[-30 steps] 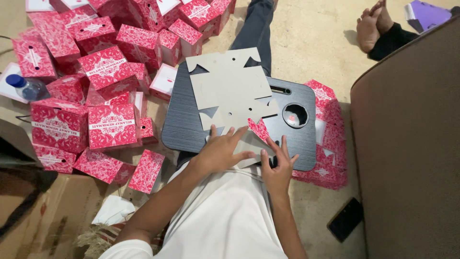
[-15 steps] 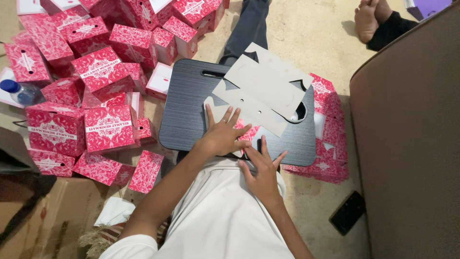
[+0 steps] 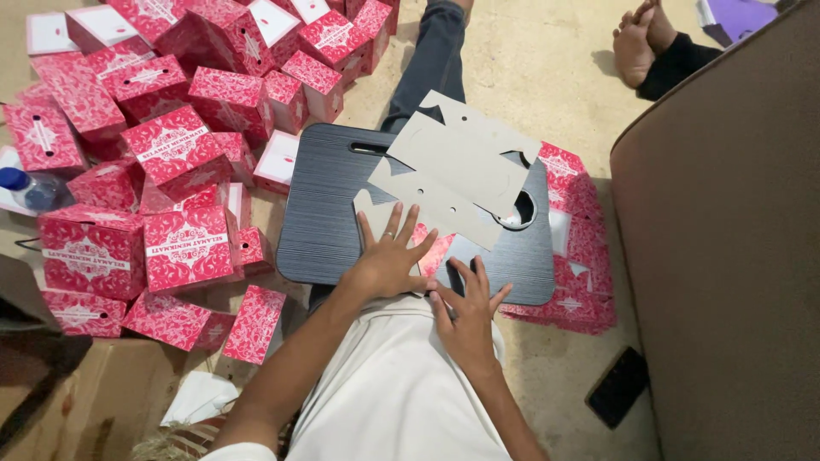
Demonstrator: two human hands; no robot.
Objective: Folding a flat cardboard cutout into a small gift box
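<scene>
A flat grey cardboard box blank (image 3: pixel 465 166) lies tilted across a dark grey lap tray (image 3: pixel 320 218), with a pink printed flap (image 3: pixel 434 253) showing at its near edge. My left hand (image 3: pixel 389 260) lies flat with fingers spread, pressing the near part of the blank. Just to its right, my right hand (image 3: pixel 468 312) also rests palm down with fingers apart at the tray's near edge, touching the blank's lower flap. Neither hand grips anything.
Several folded pink patterned boxes (image 3: pixel 184 243) are piled on the left. A stack of flat pink blanks (image 3: pixel 585 256) lies under the tray's right side. A water bottle (image 3: pixel 26 189), a dark phone (image 3: pixel 617 386), a brown sofa (image 3: pixel 726 256), a jeans-clad leg (image 3: pixel 436 51) and another person's feet (image 3: pixel 641 43) surround the spot.
The blank has swung clockwise and slid toward the tray's right side. Both hands moved from its near flap to press flat on it.
</scene>
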